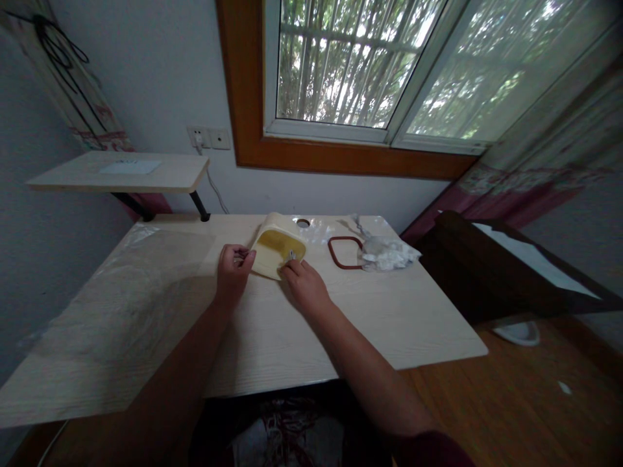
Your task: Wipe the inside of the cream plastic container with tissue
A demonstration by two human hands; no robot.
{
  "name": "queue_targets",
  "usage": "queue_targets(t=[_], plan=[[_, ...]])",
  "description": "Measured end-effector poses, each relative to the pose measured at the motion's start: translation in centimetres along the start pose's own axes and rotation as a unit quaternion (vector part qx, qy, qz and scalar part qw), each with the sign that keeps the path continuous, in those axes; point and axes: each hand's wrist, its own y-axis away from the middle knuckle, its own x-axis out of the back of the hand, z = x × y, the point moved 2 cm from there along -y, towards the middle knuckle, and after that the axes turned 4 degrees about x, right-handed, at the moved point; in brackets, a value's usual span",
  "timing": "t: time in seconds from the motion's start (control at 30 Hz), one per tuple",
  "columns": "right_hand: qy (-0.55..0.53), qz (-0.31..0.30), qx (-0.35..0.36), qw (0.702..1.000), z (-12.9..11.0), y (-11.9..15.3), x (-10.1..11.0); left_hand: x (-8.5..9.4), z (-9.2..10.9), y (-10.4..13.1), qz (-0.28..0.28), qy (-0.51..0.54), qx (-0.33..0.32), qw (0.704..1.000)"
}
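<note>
A cream-coloured hollow container (268,264) with a yellowish inside lies on the table, its opening facing me. My left hand (234,269) is closed at its left edge, thumb and fingertips against the rim. At the lower right of the opening, my right hand (302,279) pinches near a small shiny metal piece (291,255), whose exact kind is too small to make out. To the right lies a reddish-brown rounded frame (332,254), partly under a clear plastic bag (387,253) with whitish contents.
The pale wooden table (389,318) has a cable hole (302,223) at the back. Clear plastic film (126,292) covers its left part. A raised shelf (170,170) stands at the back left. A dark brown piece of furniture (487,272) is off the right edge.
</note>
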Motion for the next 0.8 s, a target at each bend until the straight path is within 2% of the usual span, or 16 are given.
queue_targets(t=[0.1, 0.17, 0.37, 0.6, 0.8], plan=[[0.005, -0.004, 0.011, 1.0, 0.0, 0.0, 0.1, 0.3, 0.3, -0.1, -0.01, -0.038, -0.044, 0.998], [0.016, -0.006, 0.006, 1.0, 0.0, 0.0, 0.2, 0.4, 0.3, -0.1, -0.013, -0.051, -0.047, 0.998], [0.047, -0.014, -0.045, 0.998, 0.1, 0.0, 0.5, 0.3, 0.2, 0.2, -0.033, -0.046, 0.004, 0.998], [0.072, -0.011, -0.117, 0.99, -0.7, 0.2, 1.2, -0.4, 0.1, 0.4, -0.088, 0.015, 0.056, 0.994], [0.079, -0.031, -0.153, 0.985, -0.9, 0.4, 0.4, -1.0, 0.6, 1.1, -0.119, 0.019, 0.055, 0.991]])
